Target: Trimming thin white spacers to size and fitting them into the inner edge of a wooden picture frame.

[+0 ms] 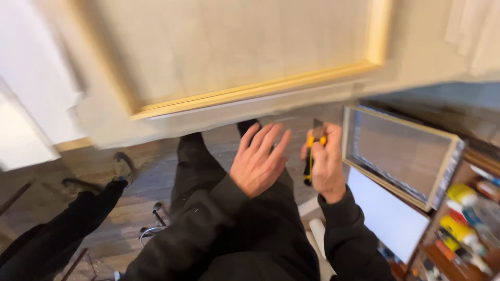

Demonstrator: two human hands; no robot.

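Right hand (327, 161) gripping yellow-black utility knife (310, 156), left hand (259, 160) open and empty, near wooden panel (234, 47); no cutting visible.

The flat wooden panel (234, 47) is pale cream, and its raised wooden moulding (260, 88) is golden yellow. The slim utility knife (310, 158) is yellow and black. The long sleeves (208, 229) and trousers (203, 161) are black. The plank floor (151, 177) is grey-brown. The squeeze bottles (461, 213) on the shelf have yellow caps.
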